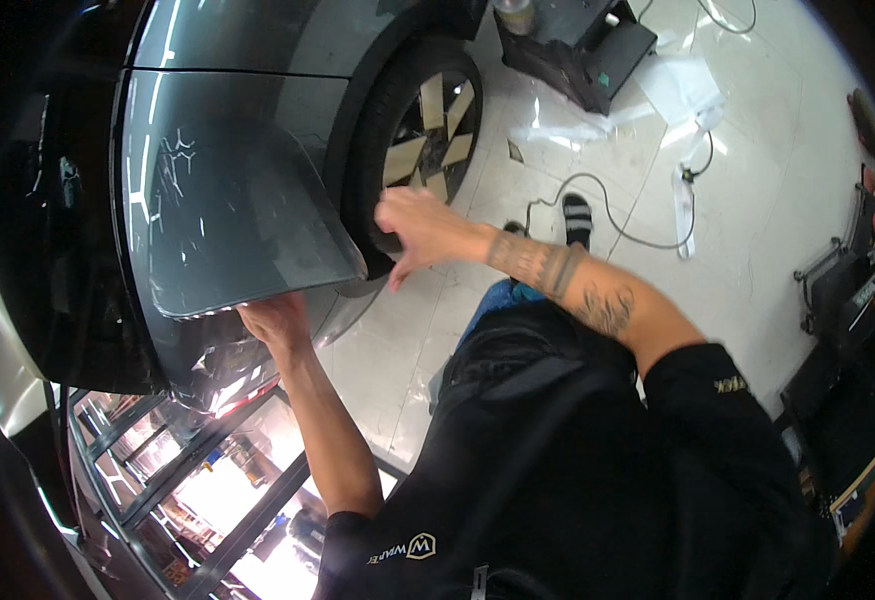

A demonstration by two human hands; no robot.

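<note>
A glossy grey panel (248,215) with rounded corners stands out in front of the side of a dark grey car (248,35). My left hand (280,318) is at the panel's lower edge and holds it, with the fingertips hidden behind. Just right of the panel, beside the car's tyre (366,170), is my right hand (410,228). Its thumb points down, apart from the fingers, and nothing shows between them. The right hand is slightly blurred, and whether it touches the tyre I cannot tell.
Behind the wheel (436,125) stands a black box-like seat or cart (578,55). Crumpled clear film (683,90) and a dark cable (613,215) lie on the tiled floor (758,190). Black equipment (853,300) lines the right side. A dark-framed glass front (208,500) is at lower left.
</note>
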